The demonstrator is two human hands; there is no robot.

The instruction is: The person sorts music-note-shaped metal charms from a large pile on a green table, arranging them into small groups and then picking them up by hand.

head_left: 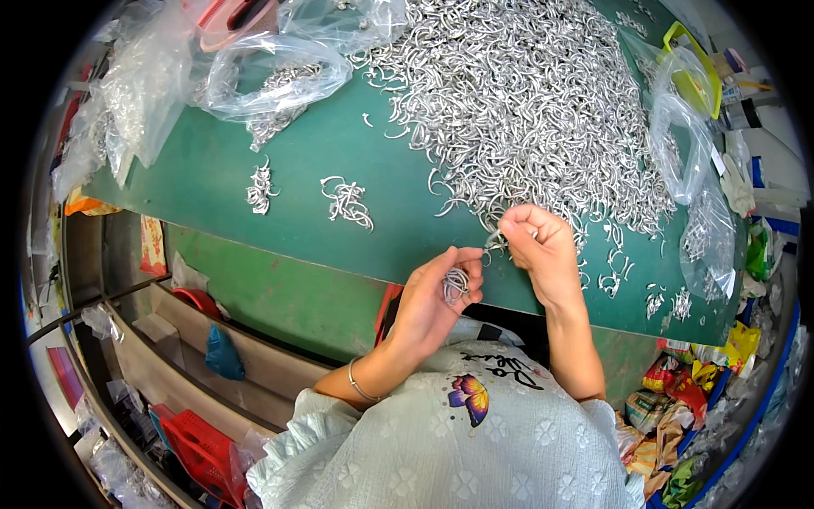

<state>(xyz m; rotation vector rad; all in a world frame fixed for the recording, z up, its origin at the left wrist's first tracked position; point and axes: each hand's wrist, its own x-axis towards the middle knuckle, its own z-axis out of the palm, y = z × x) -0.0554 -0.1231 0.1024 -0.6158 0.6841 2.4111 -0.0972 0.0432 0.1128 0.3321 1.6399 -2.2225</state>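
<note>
Several curved silver-grey metal pieces [455, 287] lie in the cupped palm of my left hand [421, 299], its fingers curled round them near the table's front edge. Just to the right, my right hand [543, 250] is closed in a pinch, thumb against forefinger, on a small curved metal piece [493, 240]. The two hands are close together but apart, and the far end of that piece is partly hidden by the fingertips. Beyond them spreads a large pile of the same curved pieces [526, 110] on the green tabletop [305, 229].
Two small heaps [347, 203] of pieces lie on the left, others [681, 304] at the right front. Clear plastic bags [271, 81] stand at the back left, another [710, 237] at the right edge. A yellow-green basket [695, 72] and a red basket [199, 454] flank the workplace.
</note>
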